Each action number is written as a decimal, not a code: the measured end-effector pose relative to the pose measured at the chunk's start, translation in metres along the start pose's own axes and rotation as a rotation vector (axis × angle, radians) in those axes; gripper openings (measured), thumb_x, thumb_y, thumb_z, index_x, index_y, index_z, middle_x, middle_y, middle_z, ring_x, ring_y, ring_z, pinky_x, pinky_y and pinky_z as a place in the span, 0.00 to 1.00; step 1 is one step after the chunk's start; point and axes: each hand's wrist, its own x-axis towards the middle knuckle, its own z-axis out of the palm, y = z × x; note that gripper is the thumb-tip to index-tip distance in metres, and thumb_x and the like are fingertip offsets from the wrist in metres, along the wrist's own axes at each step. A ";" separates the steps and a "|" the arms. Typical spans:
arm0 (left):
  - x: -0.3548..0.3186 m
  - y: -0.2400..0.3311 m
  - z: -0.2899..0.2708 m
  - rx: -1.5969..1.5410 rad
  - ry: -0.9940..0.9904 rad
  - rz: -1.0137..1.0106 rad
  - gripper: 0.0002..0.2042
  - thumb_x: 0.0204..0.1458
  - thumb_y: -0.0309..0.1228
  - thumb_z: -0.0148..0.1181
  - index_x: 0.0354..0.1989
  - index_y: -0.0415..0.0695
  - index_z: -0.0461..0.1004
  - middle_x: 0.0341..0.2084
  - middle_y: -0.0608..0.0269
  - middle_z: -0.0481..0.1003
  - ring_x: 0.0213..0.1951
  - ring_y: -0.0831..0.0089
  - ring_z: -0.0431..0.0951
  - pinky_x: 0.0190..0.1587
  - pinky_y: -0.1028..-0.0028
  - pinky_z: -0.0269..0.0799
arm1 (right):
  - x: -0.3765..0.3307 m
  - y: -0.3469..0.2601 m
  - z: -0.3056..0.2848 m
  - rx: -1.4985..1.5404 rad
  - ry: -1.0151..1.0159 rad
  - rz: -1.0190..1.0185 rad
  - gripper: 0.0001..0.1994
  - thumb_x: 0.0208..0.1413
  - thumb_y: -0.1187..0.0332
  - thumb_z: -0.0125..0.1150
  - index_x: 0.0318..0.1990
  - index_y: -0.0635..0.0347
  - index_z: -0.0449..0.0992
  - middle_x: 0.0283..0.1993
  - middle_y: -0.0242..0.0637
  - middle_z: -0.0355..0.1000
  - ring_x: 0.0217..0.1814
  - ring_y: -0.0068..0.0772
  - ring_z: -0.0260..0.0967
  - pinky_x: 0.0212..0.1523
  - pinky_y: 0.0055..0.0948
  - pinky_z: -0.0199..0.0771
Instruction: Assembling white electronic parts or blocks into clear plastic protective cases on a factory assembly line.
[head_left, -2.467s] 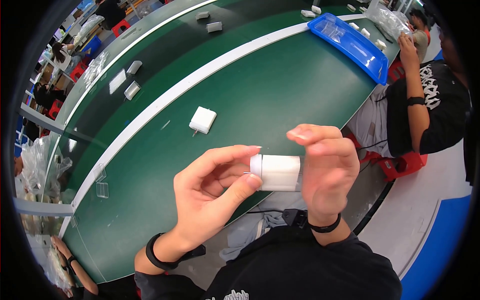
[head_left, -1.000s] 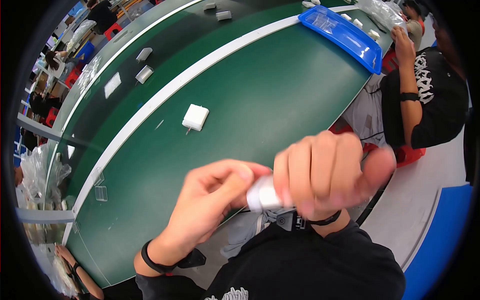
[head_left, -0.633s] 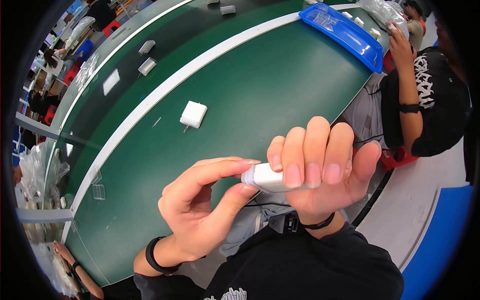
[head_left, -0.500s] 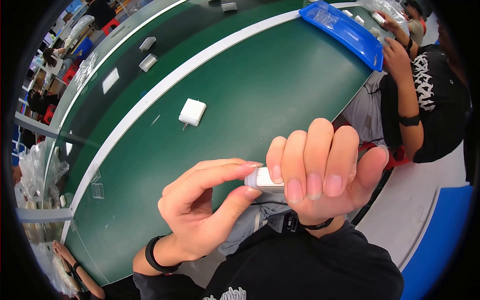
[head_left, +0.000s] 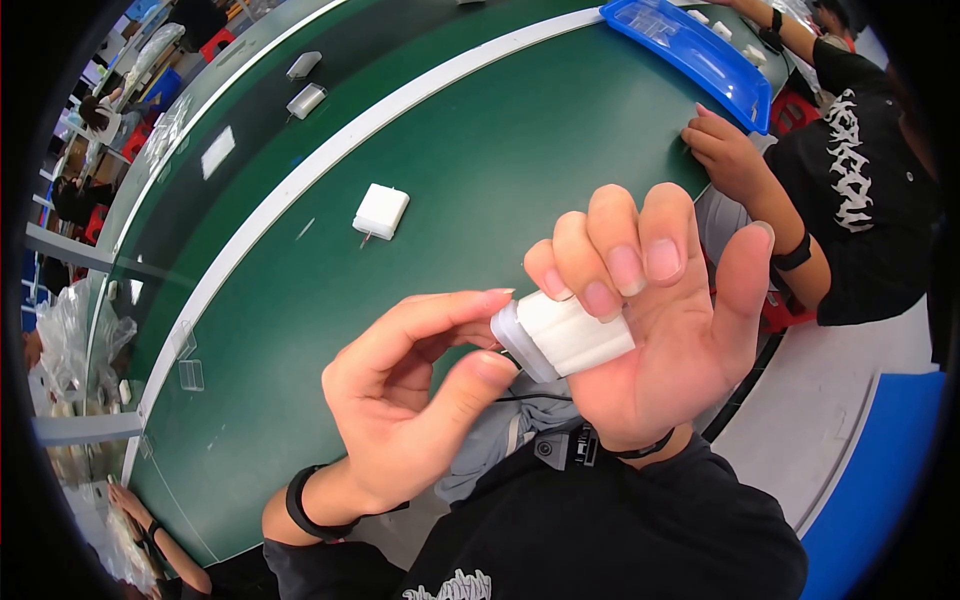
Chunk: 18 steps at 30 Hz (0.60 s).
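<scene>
A white block-shaped power adapter (head_left: 585,336) with a grey translucent band at one end lies tilted in my right hand (head_left: 660,330). The fingers of that hand curl over its top and hold it against the palm, thumb held away. My left hand (head_left: 410,385) is at the banded end, with the index fingertip and thumb on either side of it. Thin metal prongs seem to show there, partly hidden by the fingers. Another white adapter (head_left: 381,210) rests on the green table (head_left: 300,400), its metal prongs pointing toward me.
A blue tray (head_left: 690,60) with clear plastic pieces is at the far right, near a co-worker's hand (head_left: 728,150). Beyond the white strip (head_left: 300,200), adapters (head_left: 306,100) lie on a dark green belt. A clear plastic piece (head_left: 192,375) sits at the left.
The adapter has turned and lifted, so more of its side shows. My right fingers have opened somewhat; my left thumb and index finger are farther apart. The co-worker's near hand has lowered to the table edge.
</scene>
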 end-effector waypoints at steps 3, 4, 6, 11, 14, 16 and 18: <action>0.000 -0.001 0.007 -0.073 0.007 0.000 0.17 0.45 0.14 0.60 0.46 0.29 0.68 0.41 0.51 0.73 0.42 0.70 0.74 0.49 0.71 0.70 | 0.000 0.004 -0.001 -0.054 -0.045 -0.058 0.22 0.60 0.43 0.37 0.28 0.51 0.63 0.29 0.28 0.59 0.29 0.24 0.55 0.39 0.29 0.55; -0.001 -0.002 0.007 -0.119 0.022 -0.017 0.19 0.45 0.15 0.61 0.47 0.29 0.66 0.42 0.52 0.72 0.42 0.71 0.74 0.50 0.71 0.69 | -0.001 0.005 0.000 -0.052 -0.044 -0.055 0.22 0.60 0.43 0.37 0.28 0.51 0.63 0.29 0.28 0.59 0.29 0.24 0.55 0.39 0.29 0.55; -0.004 -0.003 0.003 -0.112 0.021 -0.027 0.18 0.45 0.14 0.60 0.47 0.29 0.66 0.42 0.52 0.72 0.43 0.71 0.74 0.50 0.71 0.69 | -0.003 0.007 0.005 -0.046 -0.029 -0.054 0.22 0.60 0.43 0.37 0.28 0.50 0.63 0.28 0.28 0.59 0.29 0.24 0.55 0.39 0.29 0.55; -0.006 -0.005 0.002 -0.131 0.011 -0.042 0.18 0.44 0.12 0.60 0.45 0.30 0.67 0.42 0.52 0.71 0.44 0.71 0.73 0.50 0.71 0.70 | -0.012 0.014 0.006 -0.057 -0.007 -0.115 0.21 0.61 0.44 0.37 0.26 0.50 0.63 0.28 0.26 0.59 0.28 0.23 0.53 0.37 0.28 0.54; -0.008 -0.003 0.005 -0.208 0.017 -0.101 0.18 0.43 0.11 0.60 0.44 0.30 0.68 0.42 0.52 0.71 0.43 0.71 0.73 0.49 0.72 0.70 | -0.015 0.017 0.003 -0.028 -0.044 -0.168 0.21 0.61 0.44 0.37 0.26 0.49 0.64 0.28 0.25 0.59 0.27 0.22 0.52 0.36 0.27 0.53; -0.009 -0.003 0.004 -0.180 0.034 -0.093 0.17 0.41 0.10 0.61 0.42 0.31 0.71 0.39 0.53 0.73 0.41 0.72 0.74 0.47 0.72 0.71 | -0.017 0.020 0.002 -0.010 -0.060 -0.182 0.21 0.61 0.44 0.37 0.25 0.49 0.64 0.28 0.25 0.59 0.27 0.21 0.52 0.35 0.27 0.52; -0.012 -0.005 -0.001 -0.131 0.027 -0.072 0.14 0.43 0.11 0.60 0.40 0.31 0.71 0.38 0.53 0.74 0.39 0.73 0.74 0.46 0.73 0.71 | -0.020 0.023 0.002 -0.012 -0.056 -0.153 0.21 0.61 0.45 0.38 0.25 0.49 0.63 0.27 0.25 0.59 0.26 0.22 0.51 0.36 0.26 0.52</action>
